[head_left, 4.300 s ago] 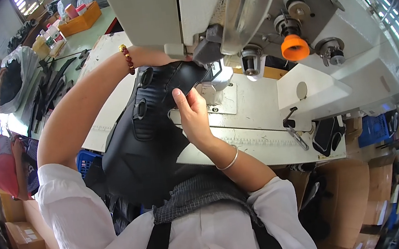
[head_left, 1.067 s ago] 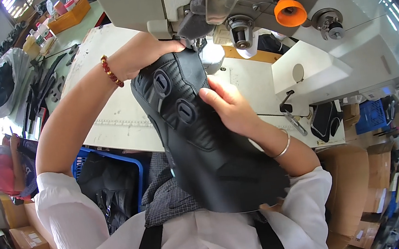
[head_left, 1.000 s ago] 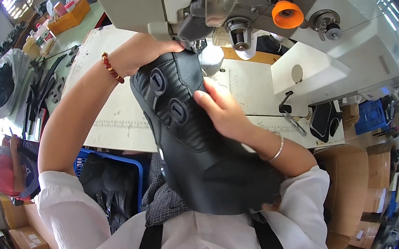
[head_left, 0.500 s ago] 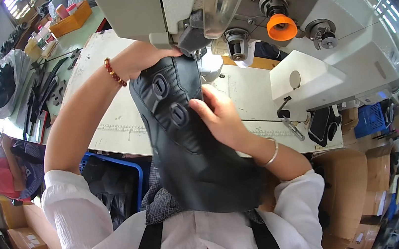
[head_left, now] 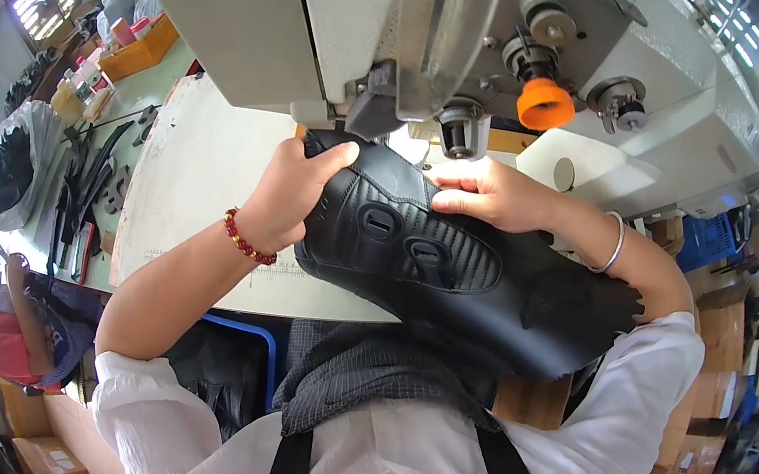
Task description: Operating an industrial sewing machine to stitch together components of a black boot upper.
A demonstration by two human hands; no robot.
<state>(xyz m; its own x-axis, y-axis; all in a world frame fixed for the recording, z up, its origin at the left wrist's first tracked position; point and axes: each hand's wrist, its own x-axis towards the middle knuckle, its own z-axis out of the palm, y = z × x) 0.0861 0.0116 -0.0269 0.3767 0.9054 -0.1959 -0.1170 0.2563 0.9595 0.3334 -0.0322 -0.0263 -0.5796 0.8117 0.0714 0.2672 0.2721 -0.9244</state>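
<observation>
A stitched black leather piece (head_left: 475, 320) with a ribbed panel and two oval raised fittings lies slantwise, from under the sewing machine head (head_left: 250, 35) toward my right forearm. My left hand (head_left: 293, 186) grips its far left edge, thumb on top and fingers underneath. Along its far right edge my right hand (head_left: 493, 193) pinches it between thumb and fingers, near the top stitching line. The leather's far end sits close below a grey block (head_left: 373, 105) on the machine head. The needle area is hidden by that block, and the leather's underside cannot be seen.
An orange cone-shaped part (head_left: 543, 105) and metal knobs stick out from the machine. A white worktable (head_left: 174, 186) spreads below. At far left, a side table (head_left: 147, 81) carries a bag of black scraps (head_left: 12, 173). A blue-rimmed bin (head_left: 270, 345) stands below; another person (head_left: 6, 321) sits left.
The leather has turned, its near end swinging to the right. My left hand has come nearer and shows fully; my right hand has moved right along the edge. Both keep hold.
</observation>
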